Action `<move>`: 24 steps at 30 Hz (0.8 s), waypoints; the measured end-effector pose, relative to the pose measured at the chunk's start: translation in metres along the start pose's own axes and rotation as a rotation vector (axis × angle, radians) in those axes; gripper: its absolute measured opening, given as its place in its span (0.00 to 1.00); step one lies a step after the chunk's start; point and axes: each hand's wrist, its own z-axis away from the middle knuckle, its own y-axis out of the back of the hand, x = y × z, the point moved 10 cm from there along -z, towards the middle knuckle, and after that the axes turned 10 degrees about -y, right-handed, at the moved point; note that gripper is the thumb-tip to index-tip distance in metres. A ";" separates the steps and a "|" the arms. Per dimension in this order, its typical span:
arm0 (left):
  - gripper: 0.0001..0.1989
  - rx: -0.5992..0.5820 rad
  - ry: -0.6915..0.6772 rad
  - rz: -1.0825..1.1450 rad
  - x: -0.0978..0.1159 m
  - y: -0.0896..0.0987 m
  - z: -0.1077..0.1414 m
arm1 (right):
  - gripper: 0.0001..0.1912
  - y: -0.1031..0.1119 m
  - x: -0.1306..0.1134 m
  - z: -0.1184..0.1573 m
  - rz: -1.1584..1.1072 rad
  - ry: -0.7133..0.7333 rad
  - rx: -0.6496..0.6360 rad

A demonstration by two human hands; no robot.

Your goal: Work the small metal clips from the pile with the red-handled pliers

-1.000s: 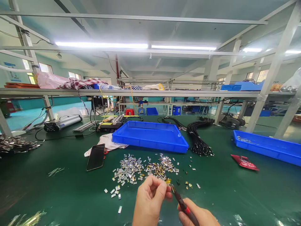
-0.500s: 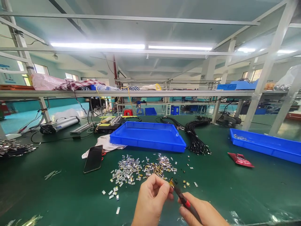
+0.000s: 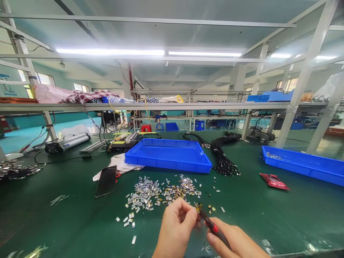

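Observation:
My left hand (image 3: pixel 177 224) is closed in a pinch at the lower middle. At its fingertips shows a small yellowish piece (image 3: pixel 198 210), mostly hidden by the fingers and the tool. My right hand (image 3: pixel 232 236) is wrapped round the pliers (image 3: pixel 212 225), which have dark jaws and black-and-red handles. The jaws are slightly parted, right beside the left fingertips. Just beyond both hands lies a spread-out pile of small flat silver pieces (image 3: pixel 145 193), some with yellow ends. Tiny yellow scraps (image 3: pixel 212 208) lie right of the plier jaws.
A blue tray (image 3: pixel 168 165) stands behind the pile, with a phone (image 3: pixel 106 182) and white cloth (image 3: pixel 120 163) to its left. Black cable bundles (image 3: pixel 224 157) lie right of it. Farther right are another blue tray (image 3: pixel 303 168) and a red packet (image 3: pixel 274 181).
The plier jaws look more parted than before. Both hands have shifted slightly to the right, still close together; the pile looks unchanged.

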 end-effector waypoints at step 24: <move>0.12 -0.020 0.020 0.024 0.012 -0.006 0.001 | 0.21 0.016 -0.007 0.002 0.040 0.026 0.093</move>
